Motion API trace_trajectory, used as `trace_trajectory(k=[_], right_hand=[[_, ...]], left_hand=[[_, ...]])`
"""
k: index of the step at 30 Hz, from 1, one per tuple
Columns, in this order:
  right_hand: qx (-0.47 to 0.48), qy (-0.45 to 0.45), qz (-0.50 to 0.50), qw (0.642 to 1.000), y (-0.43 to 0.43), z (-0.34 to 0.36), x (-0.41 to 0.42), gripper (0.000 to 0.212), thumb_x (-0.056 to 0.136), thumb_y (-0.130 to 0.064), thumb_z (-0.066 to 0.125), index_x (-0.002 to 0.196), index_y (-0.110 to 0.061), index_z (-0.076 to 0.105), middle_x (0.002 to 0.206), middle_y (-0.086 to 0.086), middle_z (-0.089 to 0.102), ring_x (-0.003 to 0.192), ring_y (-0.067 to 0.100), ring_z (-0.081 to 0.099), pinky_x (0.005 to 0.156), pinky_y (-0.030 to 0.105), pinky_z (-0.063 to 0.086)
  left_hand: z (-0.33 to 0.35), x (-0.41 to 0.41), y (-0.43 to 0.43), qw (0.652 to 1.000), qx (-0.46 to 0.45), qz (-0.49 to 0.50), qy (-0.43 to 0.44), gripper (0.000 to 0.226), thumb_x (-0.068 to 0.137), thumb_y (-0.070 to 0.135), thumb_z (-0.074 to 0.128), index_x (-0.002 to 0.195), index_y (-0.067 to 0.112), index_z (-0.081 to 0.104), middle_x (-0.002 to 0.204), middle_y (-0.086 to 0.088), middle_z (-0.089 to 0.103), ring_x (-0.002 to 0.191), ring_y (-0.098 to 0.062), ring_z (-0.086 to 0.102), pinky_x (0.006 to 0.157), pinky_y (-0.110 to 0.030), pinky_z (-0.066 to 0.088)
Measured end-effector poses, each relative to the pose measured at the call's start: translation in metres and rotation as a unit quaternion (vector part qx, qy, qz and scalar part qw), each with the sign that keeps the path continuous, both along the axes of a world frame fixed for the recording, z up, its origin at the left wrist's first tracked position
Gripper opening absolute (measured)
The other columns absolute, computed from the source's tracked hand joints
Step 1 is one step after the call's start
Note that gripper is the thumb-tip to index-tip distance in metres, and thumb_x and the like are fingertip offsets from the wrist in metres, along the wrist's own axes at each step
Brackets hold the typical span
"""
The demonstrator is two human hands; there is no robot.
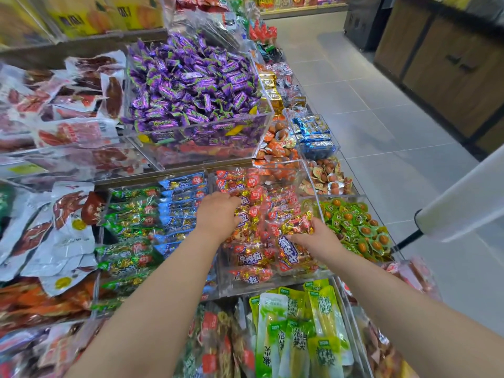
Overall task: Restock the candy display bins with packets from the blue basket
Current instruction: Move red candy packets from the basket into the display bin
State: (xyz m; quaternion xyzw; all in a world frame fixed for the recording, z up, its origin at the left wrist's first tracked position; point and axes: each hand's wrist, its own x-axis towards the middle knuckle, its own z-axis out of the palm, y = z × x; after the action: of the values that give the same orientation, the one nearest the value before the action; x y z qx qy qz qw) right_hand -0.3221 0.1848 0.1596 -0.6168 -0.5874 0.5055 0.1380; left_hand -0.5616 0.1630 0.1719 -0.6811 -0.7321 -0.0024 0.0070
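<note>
Just two hands (218,212) (316,238) among red packets (251,257).

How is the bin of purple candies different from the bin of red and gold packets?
The clear plastic bin of purple-wrapped candies sits higher and farther back; the clear plastic bin of red-and-gold packets sits lower and nearer. The purple bin holds small single sweets; the red one, bigger bags. The left hand and right hand are in the red bin; neither touches the purple one. Both bins are see-through and full.
</note>
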Motion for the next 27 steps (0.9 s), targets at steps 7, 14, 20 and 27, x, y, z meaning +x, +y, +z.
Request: trace_trajectory(k=[7, 14, 20, 27], right_hand=[[0.027, 0.027, -0.008, 0.999, -0.001, 0.006, 0.0, 0.074, 0.079, -0.034, 0.073, 0.139, -0.01, 0.036, 0.133, 0.005, 0.049, 0.092, 0.01, 0.044, 0.081, 0.027, 0.036], [0.022, 0.017, 0.001, 1.0, -0.002, 0.006, -0.003, 0.069, 0.08, -0.032, 0.072, 0.135, -0.005, 0.04, 0.136, 0.013, 0.048, 0.096, 0.015, 0.044, 0.081, 0.029, 0.035], [0.003, 0.014, 0.005, 1.0, -0.001, 0.004, -0.002, 0.094, 0.079, -0.04, 0.072, 0.149, -0.011, 0.017, 0.153, 0.009, 0.027, 0.137, 0.028, 0.032, 0.106, 0.04, 0.033], [-0.002, 0.021, 0.0, 1.0, -0.002, 0.0, -0.003, 0.096, 0.078, -0.041, 0.073, 0.149, -0.012, 0.017, 0.154, 0.007, 0.026, 0.138, 0.026, 0.03, 0.108, 0.041, 0.03]], left_hand=[[0.005, 0.002, -0.003, 0.981, 0.086, 0.075, -0.155, 0.022, 0.084, 0.036, 0.067, 0.08, 0.019, 0.055, 0.072, 0.001, 0.061, 0.072, -0.025, 0.059, 0.055, -0.029, 0.032], [0.003, 0.009, 0.002, 1.0, -0.006, 0.018, 0.007, 0.06, 0.07, 0.06, 0.071, 0.107, 0.019, 0.047, 0.078, 0.002, 0.061, 0.08, -0.024, 0.062, 0.075, -0.036, 0.04], [0.004, 0.012, 0.007, 0.993, -0.09, -0.005, 0.077, 0.049, 0.074, 0.057, 0.07, 0.106, 0.022, 0.058, 0.101, 0.001, 0.061, 0.1, -0.022, 0.057, 0.095, -0.04, 0.033], [0.023, 0.005, 0.02, 0.998, -0.049, 0.001, 0.039, 0.039, 0.082, 0.038, 0.069, 0.116, 0.024, 0.056, 0.11, -0.001, 0.064, 0.103, -0.025, 0.06, 0.088, -0.038, 0.037]])
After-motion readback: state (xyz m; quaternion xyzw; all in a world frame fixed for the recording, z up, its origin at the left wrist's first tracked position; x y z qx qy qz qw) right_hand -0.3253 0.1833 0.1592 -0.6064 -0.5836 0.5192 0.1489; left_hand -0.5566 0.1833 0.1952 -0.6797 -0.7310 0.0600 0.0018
